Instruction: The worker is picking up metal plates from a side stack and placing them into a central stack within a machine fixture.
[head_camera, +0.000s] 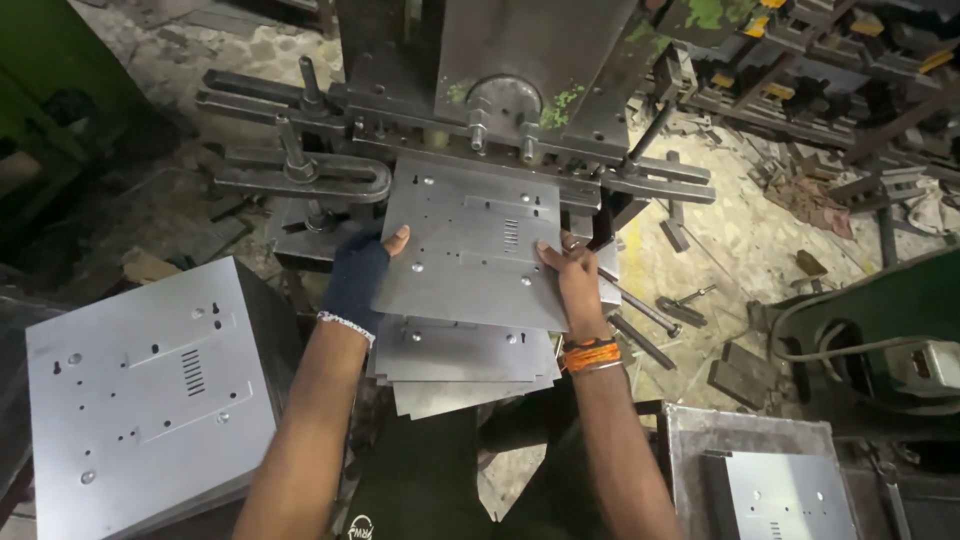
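Item: flat sheet-metal plate (470, 240), grey, matte, roughly square, punched with small round holes, a short louvre of slots and shallow pressed rectangles. Held level at both side edges, far edge pushed under the press head (500, 70), lying just above a loose pile of like plates (460, 365).

Left hand (360, 275): dark fingerless glove, beaded bracelet at wrist; fingers curled under the plate's left edge, bare thumb pressed on top, pinching the edge.

Right hand (572, 275): bare, orange thread band and bangle at wrist; fingers close together, clamped over the plate's right edge, thumb on the upper face.

Stack at left (150, 385): tall square stack of identical punched plates, edges aligned, top sheet showing slots, keyholes and raised dimples.

Container, lower right: shallow rectangular metal tray (750, 425), thin upturned rim, holding at least one similar plate (790, 495) lying flat; depth of contents hidden.

Press: heavy dark steel, green paint flaking, round boss at centre, bolted clamp bars (300, 175) at left.

Floor (740, 240): pale, gritty, strewn with dark metal offcuts and rods.
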